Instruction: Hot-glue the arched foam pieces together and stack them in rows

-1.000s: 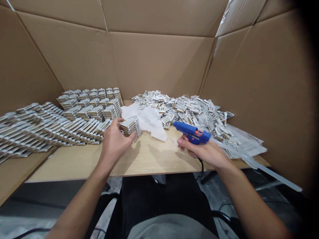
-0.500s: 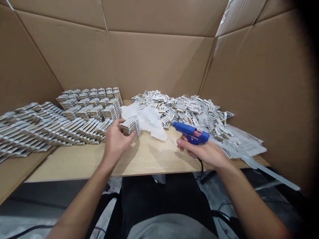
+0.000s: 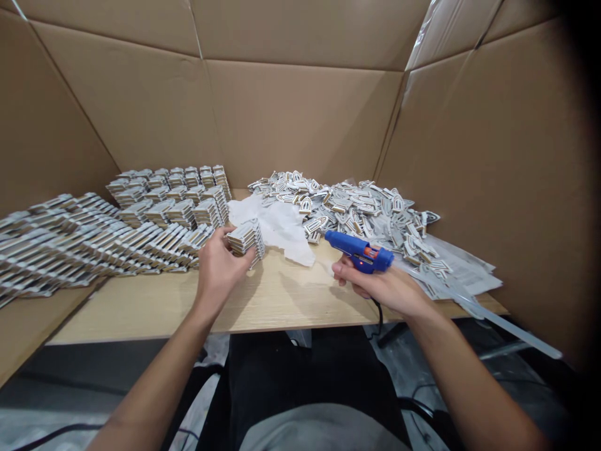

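My left hand (image 3: pixel 220 263) grips a small stack of white-and-tan window-shaped pieces (image 3: pixel 247 240) between thumb and fingers, near the middle of the table. The stack stands just right of the neat stacks, by a torn sheet of white paper (image 3: pixel 277 225). In my right hand (image 3: pixel 370 282) is a blue hot glue gun (image 3: pixel 359 252), its nozzle pointing left and a small red light lit on its side. A black cord hangs from its handle. The gun is held over the table, apart from the stack.
Rows of neatly stacked pieces (image 3: pixel 159 203) fill the back left, with slanting rows of pieces (image 3: pixel 70 244) before them. A loose heap of pieces (image 3: pixel 357 207) lies at the back right, beside plastic sheets (image 3: pixel 474 269). Cardboard walls (image 3: pixel 300 119) enclose the wooden table (image 3: pixel 154 307).
Almost nothing differs. The glue gun and my right hand have shifted very slightly left; my left hand and the stack stay in place.
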Available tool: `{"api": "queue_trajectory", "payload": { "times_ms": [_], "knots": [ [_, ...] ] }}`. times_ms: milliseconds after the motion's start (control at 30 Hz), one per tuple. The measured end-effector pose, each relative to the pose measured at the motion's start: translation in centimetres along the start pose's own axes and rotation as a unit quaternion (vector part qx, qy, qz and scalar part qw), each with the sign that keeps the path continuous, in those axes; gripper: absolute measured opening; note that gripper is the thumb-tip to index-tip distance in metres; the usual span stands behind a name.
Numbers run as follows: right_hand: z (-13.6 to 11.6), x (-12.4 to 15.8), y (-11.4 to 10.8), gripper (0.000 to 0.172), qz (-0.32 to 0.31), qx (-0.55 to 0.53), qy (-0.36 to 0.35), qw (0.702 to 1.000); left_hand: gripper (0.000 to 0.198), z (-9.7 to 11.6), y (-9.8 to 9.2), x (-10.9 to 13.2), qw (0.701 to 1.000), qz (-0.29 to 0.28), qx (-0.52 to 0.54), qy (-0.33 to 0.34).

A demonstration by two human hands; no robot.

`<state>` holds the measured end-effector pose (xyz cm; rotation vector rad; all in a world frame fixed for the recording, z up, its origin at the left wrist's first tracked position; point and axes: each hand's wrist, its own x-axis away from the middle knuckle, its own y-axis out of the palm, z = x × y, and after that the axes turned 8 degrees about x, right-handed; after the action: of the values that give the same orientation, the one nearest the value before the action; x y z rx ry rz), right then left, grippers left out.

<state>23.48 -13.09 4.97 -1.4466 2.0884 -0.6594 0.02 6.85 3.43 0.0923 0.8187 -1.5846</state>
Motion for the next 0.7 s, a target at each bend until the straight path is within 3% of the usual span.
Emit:
{"api": "queue_trajectory", "payload": {
  "times_ms": [367, 700],
  "knots": [
    [0.1, 0.0, 0.0, 0.042, -0.004, 0.007, -0.002, 1.000, 0.060, 0.2, -0.1, 0.0, 1.000, -0.010, -0.020, -0.002],
    [0.5, 0.0, 0.1, 0.042, -0.019, -0.010, 0.003, 1.000, 0.059, 1.3, -1.7, -0.1, 0.998, -0.036, -0.047, -0.032]
  ]
}}
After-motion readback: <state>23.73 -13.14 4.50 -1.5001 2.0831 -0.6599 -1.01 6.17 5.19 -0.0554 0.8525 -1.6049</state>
